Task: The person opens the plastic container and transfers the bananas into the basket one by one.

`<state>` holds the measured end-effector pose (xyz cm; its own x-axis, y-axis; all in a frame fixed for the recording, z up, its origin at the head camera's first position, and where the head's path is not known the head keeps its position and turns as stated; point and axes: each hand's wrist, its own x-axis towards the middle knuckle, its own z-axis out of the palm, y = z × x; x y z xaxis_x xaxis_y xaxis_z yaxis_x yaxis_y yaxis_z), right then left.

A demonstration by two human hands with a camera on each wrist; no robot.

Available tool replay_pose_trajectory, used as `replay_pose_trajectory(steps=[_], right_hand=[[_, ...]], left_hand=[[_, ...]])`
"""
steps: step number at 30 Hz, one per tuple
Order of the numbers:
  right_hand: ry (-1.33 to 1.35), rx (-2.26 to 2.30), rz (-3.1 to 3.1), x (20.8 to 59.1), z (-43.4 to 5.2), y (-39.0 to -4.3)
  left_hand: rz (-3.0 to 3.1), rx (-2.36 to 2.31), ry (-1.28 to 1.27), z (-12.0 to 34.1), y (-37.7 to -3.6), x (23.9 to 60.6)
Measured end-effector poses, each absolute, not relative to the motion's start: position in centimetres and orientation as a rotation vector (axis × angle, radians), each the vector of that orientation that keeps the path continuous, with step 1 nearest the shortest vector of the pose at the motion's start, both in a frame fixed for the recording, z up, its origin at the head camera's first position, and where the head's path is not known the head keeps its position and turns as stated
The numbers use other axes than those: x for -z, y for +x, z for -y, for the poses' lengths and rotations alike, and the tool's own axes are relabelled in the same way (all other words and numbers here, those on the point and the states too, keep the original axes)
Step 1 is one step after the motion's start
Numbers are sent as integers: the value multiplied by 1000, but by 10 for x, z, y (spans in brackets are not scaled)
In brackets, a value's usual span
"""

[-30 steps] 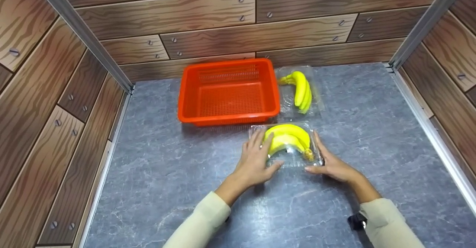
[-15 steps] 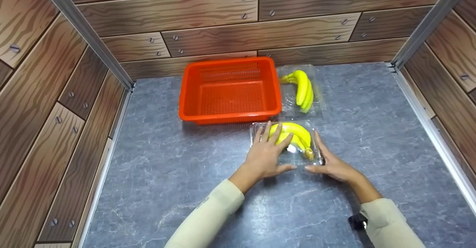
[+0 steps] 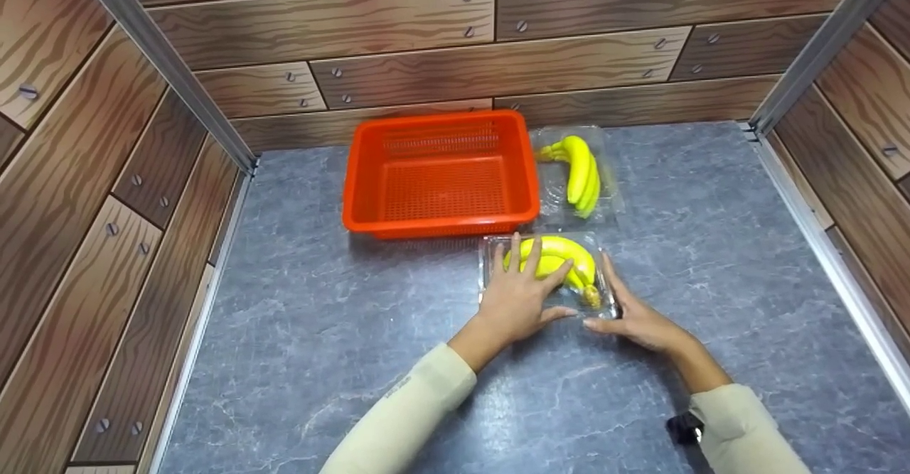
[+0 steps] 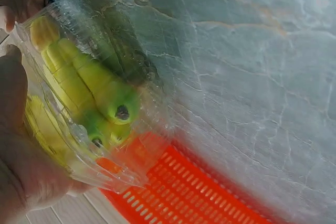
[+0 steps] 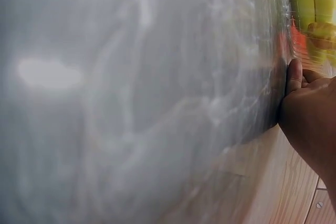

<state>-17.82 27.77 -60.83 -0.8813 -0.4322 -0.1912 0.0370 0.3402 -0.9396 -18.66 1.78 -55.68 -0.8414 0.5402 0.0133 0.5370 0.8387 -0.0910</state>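
Right now, from the head view, your left hand [image 3: 522, 296] lies flat on top of the clear plastic box [image 3: 547, 275] that holds the near banana bunch [image 3: 558, 261], fingers spread straight over the lid and thumb along the front edge, while your right hand [image 3: 633, 314] rests with straight fingers against the box's right side and front corner; neither grip is curled round anything. The box sits on the grey counter [image 3: 398, 346], just in front of the orange basket [image 3: 439, 175], with a second banana box [image 3: 577, 172] just right of the basket. If you mean to lift, I would judge it wise to press evenly from both sides rather than down on the lid, since thin plastic will likely buckle. In the left wrist view, the box [image 4: 89, 103] appears close up against your palm [image 4: 21, 166], the bananas [image 4: 94, 93] showing their dark tips through the wall, and the basket's mesh [image 4: 194, 192] right behind; keep the box level so the fruit does not slide. In the right wrist view, which is blurred, your thumb [image 5: 294, 77] lies against the box's edge [image 5: 286, 24], bananas [image 5: 315, 9] just beyond; set that thumb lower for firmer support.
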Motion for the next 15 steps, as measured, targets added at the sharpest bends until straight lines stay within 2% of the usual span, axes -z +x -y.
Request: replay_pose_trajectory(steps=[15], right_hand=[[-363, 1566, -2212, 607, -276, -175]], left_hand=[[2963, -168, -874, -19, -186, 559]])
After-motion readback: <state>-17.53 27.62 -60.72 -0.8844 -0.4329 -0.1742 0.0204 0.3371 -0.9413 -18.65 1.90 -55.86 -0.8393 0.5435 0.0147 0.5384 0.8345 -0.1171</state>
